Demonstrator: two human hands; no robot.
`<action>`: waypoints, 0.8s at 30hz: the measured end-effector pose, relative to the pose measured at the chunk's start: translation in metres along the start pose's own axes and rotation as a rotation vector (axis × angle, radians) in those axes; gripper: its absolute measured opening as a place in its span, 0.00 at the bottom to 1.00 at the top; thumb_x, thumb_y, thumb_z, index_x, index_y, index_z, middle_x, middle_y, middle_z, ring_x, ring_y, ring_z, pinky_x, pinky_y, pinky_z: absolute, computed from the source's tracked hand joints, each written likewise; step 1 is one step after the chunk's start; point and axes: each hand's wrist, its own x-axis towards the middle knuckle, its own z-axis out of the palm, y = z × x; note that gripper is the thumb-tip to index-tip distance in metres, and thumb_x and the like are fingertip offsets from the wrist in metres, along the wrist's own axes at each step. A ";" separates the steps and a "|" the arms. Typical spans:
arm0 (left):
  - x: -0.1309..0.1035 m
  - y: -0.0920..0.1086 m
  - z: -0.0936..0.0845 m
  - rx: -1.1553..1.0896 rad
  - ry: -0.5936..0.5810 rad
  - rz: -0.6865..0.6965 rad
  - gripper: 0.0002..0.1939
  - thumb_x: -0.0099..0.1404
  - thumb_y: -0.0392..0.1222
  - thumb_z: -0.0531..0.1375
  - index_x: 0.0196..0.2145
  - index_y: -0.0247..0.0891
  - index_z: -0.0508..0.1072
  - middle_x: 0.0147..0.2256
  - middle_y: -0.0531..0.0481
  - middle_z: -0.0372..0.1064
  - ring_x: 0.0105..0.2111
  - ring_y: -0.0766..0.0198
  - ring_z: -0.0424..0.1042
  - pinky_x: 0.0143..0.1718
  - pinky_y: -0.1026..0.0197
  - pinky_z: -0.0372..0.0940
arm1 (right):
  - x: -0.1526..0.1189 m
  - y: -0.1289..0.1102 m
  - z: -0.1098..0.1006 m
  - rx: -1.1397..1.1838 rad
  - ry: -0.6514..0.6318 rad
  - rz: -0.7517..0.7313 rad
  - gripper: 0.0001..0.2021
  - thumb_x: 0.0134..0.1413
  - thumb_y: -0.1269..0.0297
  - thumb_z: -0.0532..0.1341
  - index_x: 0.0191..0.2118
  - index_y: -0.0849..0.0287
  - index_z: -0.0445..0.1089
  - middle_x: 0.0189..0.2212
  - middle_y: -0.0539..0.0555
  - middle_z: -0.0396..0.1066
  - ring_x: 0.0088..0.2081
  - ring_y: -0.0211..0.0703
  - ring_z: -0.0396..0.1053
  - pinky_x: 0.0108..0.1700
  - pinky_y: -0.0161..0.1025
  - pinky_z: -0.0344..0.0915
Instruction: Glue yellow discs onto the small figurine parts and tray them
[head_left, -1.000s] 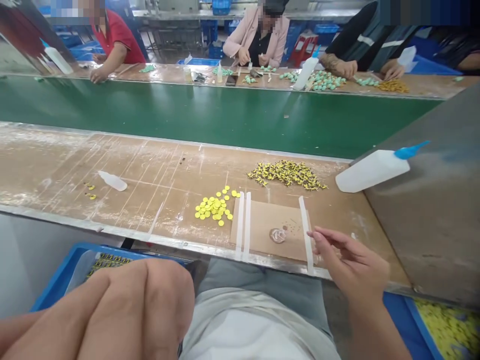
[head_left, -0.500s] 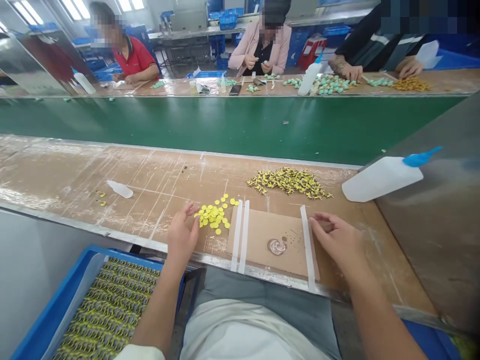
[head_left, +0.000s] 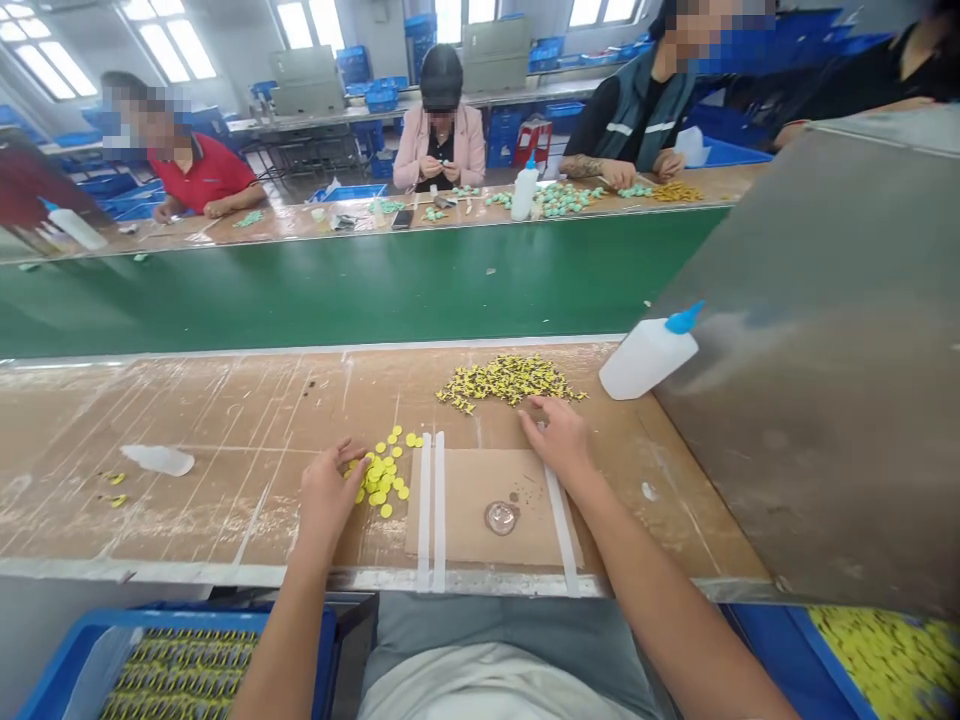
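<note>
Scuffed brown table (head_left: pixel 225 400), indoors.
Left hand (head_left: pixel 328 490), fingers parted, at yellow discs (head_left: pixel 381 475) beside taped cardboard (head_left: pixel 472 545); right hand (head_left: pixel 564 438), thumb and finger apart, at a yellow-and-black pile (head_left: pixel 510 378). Beyond: green belt (head_left: pixel 337 295), workers (head_left: pixel 409 150) at a bench (head_left: pixel 285 220), bright windows (head_left: pixel 184 42).

I'm getting a bright feed — the rear windows (head_left: pixel 156 52) burn white, and pale glare lies on the green belt (head_left: pixel 300 290). Wide-angle stretch pulls at the edges — and fine detail in the yellow-and-black pile (head_left: pixel 514 378) smears.
</note>
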 end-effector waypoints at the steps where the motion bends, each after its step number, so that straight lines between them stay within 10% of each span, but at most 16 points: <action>1: 0.002 -0.002 0.001 0.000 -0.003 0.002 0.15 0.58 0.51 0.63 0.40 0.42 0.77 0.41 0.45 0.80 0.48 0.45 0.76 0.55 0.44 0.64 | -0.001 0.001 0.002 -0.002 -0.002 0.004 0.13 0.60 0.61 0.59 0.45 0.63 0.73 0.43 0.61 0.74 0.45 0.52 0.72 0.50 0.45 0.70; 15: 0.008 -0.003 -0.002 -0.277 -0.088 -0.158 0.23 0.60 0.47 0.62 0.51 0.35 0.70 0.39 0.42 0.80 0.41 0.52 0.80 0.46 0.50 0.72 | 0.011 0.003 0.017 0.113 -0.020 0.062 0.15 0.59 0.57 0.59 0.45 0.64 0.74 0.42 0.62 0.74 0.44 0.54 0.71 0.48 0.49 0.69; 24: 0.002 0.018 0.005 -0.064 0.010 -0.103 0.17 0.55 0.45 0.67 0.43 0.41 0.74 0.39 0.43 0.80 0.51 0.43 0.74 0.60 0.38 0.57 | 0.002 0.014 0.018 0.230 -0.055 0.124 0.16 0.58 0.58 0.60 0.47 0.60 0.75 0.39 0.57 0.75 0.38 0.50 0.73 0.43 0.46 0.70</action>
